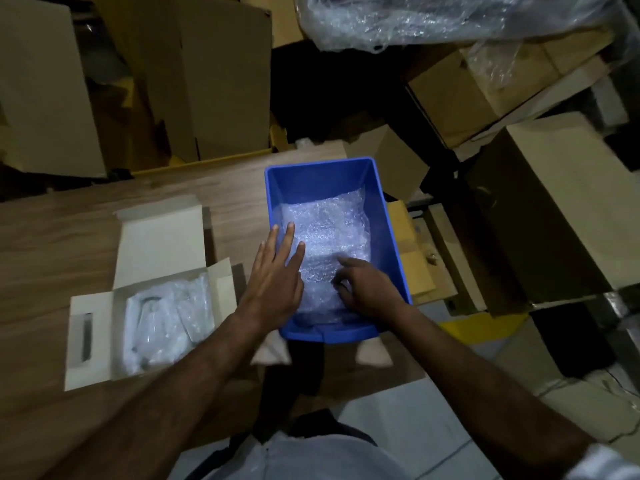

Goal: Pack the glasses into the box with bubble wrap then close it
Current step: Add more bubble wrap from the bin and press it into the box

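Nearest the camera, at the near end of the blue rectangular plastic bin point(391, 216), both of the person's hands reach in over its low front wall. The right hand point(369, 289) rests on the crumpled sheet of clear bubble wrap point(329, 233) lining the bin, its fingers point(343, 282) curled and narrow, seemingly pinching a fold of the wrap, though motion blur leaves it unclear whether they have truly closed on it. The left hand point(277, 278) lies just left of it over the bin's left wall, fingers point(285, 244) spread wide and flat, holding nothing and pressing the sheet down.

Left of the bin, on the wood-grain desk point(69, 244), sits the open white cardboard box point(162, 237), flaps folded out and lid standing back. Inside it lie pale, bubble-wrapped bundles point(166, 317); these are probably glasses already packed, but the wrapping hides their shape. No bare glass shows anywhere.

Beyond the bin, brown cardboard cartons point(214, 81) are stacked, and a large roll of clear bubble wrap point(433, 19) hangs above them.

The step in hand looks like fetching another piece of wrap, or a wrapped item buried in it, from the bin. The next move would call for a firm pinch by the right hand, a lift clear of the bin's wall, and a carry leftward to the box, with care not to knock the bundles already seated there.
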A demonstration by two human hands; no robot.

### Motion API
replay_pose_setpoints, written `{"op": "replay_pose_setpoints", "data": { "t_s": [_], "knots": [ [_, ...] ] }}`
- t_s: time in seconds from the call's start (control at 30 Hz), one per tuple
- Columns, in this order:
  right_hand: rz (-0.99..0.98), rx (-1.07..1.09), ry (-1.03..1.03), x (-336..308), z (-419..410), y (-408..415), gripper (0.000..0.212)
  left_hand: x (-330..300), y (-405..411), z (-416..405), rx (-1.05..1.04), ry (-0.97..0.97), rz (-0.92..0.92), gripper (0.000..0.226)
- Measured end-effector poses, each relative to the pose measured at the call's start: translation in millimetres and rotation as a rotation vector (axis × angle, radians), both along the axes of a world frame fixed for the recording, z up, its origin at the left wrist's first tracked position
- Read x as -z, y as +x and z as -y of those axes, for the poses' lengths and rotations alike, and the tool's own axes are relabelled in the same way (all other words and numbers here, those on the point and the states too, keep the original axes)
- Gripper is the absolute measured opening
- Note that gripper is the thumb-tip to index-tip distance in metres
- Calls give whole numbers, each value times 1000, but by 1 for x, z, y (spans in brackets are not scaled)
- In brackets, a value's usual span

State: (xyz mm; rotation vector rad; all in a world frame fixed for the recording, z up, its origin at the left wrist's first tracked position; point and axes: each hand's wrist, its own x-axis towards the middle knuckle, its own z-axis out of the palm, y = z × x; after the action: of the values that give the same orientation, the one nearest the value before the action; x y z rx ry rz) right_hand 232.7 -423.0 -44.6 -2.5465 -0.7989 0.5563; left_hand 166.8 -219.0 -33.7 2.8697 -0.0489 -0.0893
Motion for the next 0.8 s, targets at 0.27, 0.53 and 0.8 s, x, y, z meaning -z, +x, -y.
{"op": "replay_pose_setpoints", "data": {
  "t_s": [0.27,0.53,0.8],
  "knots": [
    [229,40,258,-24,10,-8,15,-5,0,-14,95,-106,-77,90],
    [334,19,255,-27,25,-18,70,-22,17,-9,121,-304,167,35],
    [278,36,434,-31,24,-12,41,-22,-5,-32,251,-312,264,33]
  ]
}}
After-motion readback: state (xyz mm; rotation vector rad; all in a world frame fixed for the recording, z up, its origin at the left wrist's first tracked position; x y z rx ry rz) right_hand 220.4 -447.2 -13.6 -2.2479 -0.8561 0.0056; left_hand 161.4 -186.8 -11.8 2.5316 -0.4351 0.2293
